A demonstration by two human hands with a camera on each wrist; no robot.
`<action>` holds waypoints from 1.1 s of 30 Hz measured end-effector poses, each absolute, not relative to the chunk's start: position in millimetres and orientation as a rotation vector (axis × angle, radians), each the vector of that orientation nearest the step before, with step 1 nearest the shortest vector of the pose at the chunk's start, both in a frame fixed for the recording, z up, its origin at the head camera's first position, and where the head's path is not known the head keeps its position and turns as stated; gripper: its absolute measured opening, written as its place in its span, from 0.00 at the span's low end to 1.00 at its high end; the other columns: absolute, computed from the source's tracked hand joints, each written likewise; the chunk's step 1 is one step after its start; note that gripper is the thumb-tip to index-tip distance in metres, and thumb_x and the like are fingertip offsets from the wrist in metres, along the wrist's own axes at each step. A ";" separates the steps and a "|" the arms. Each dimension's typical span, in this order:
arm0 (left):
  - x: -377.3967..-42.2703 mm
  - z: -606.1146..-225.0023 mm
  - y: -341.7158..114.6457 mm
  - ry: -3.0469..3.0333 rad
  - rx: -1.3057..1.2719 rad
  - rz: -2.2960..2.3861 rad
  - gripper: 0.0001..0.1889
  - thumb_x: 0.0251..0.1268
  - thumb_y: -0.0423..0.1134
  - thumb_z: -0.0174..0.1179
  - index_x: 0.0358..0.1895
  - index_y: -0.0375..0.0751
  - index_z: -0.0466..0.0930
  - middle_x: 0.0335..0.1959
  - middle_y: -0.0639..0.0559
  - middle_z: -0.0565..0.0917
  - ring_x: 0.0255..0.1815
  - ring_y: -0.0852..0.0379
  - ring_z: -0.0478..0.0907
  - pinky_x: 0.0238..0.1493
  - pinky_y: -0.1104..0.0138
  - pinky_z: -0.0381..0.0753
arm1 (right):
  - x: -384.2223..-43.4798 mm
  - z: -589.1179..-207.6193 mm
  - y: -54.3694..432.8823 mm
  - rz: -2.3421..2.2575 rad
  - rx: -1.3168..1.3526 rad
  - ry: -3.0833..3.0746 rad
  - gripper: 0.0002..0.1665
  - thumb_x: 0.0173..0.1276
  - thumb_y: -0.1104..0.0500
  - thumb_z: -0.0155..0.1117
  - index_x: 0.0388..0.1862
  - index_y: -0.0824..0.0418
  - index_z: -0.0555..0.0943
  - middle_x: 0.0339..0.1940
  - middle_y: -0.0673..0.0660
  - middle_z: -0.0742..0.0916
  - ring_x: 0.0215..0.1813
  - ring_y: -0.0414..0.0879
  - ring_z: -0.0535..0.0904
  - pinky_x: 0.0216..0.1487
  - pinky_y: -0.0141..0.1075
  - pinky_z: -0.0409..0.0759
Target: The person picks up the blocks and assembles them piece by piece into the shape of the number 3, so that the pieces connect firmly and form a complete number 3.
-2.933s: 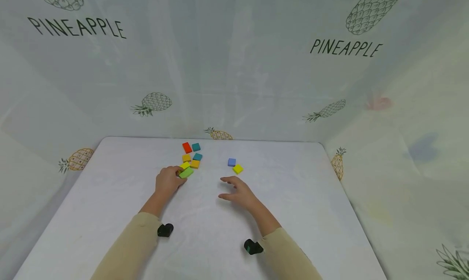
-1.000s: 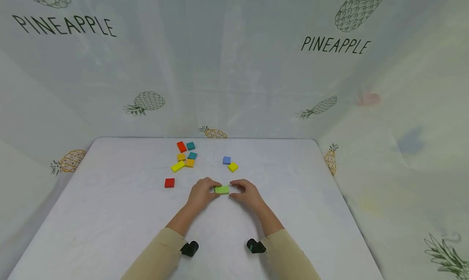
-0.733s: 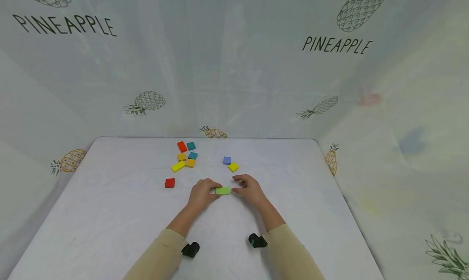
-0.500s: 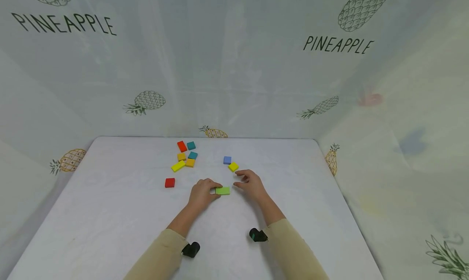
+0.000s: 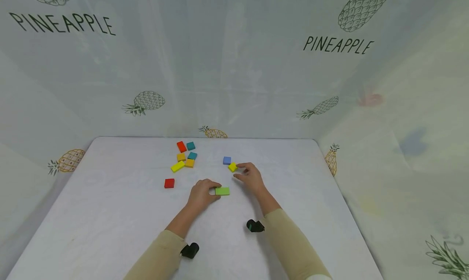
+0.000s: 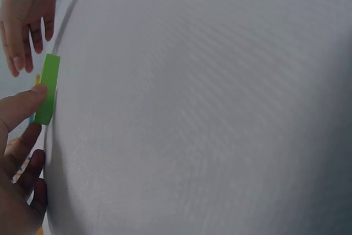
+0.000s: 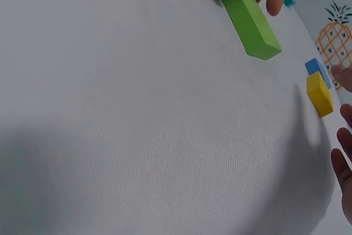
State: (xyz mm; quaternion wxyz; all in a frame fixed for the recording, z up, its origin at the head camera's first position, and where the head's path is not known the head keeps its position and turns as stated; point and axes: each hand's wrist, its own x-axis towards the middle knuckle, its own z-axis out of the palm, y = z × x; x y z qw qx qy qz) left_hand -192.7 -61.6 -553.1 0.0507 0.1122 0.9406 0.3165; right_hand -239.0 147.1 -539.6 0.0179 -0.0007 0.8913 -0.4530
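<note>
Between thumb and fingers my left hand (image 5: 200,195) pinches one end of a light green block (image 5: 222,191) near the middle of the table. In the right wrist view the green block (image 7: 250,26) sticks out from the left hand's fingertips. My right hand (image 5: 252,179) is just beyond it to the right, thumb and fingers apart and holding nothing. Its index fingertip is right at the edge of a yellow block (image 5: 232,167). A blue block (image 5: 227,160) lies behind the yellow one.
Toward the back left lies a group of blocks: a long yellow (image 5: 178,166), an orange-red (image 5: 181,146), two teal and two orange ones. A single red block (image 5: 169,183) sits left of my left hand. A pineapple-print curtain (image 5: 234,68) hangs behind the white table (image 5: 110,215).
My left hand brought the green block from the left group to the middle, then stayed there. The right hand left the green block's far end and moved back to the yellow block.
</note>
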 end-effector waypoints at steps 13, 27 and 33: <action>-190.3 -545.6 -79.1 2.846 0.300 1.142 0.17 0.56 0.38 0.72 0.51 0.51 0.85 0.43 0.58 0.81 0.48 0.54 0.75 0.55 0.57 0.76 | -258.0 -556.7 136.7 -1.332 -0.007 2.901 0.24 0.58 0.56 0.76 0.54 0.57 0.84 0.53 0.56 0.82 0.51 0.52 0.75 0.55 0.45 0.74; -187.2 -538.5 -89.1 2.806 0.243 1.202 0.17 0.56 0.38 0.72 0.51 0.50 0.84 0.42 0.57 0.81 0.46 0.55 0.76 0.53 0.58 0.77 | -260.0 -561.0 132.7 -1.231 0.065 2.977 0.23 0.58 0.56 0.76 0.53 0.58 0.84 0.43 0.54 0.83 0.44 0.49 0.74 0.48 0.42 0.71; -186.1 -536.1 -89.6 2.803 0.251 1.221 0.17 0.56 0.37 0.71 0.50 0.48 0.84 0.41 0.56 0.81 0.44 0.55 0.76 0.51 0.59 0.77 | -260.5 -558.4 132.3 -1.294 0.077 2.935 0.22 0.57 0.58 0.76 0.52 0.59 0.85 0.44 0.55 0.84 0.44 0.50 0.75 0.48 0.43 0.72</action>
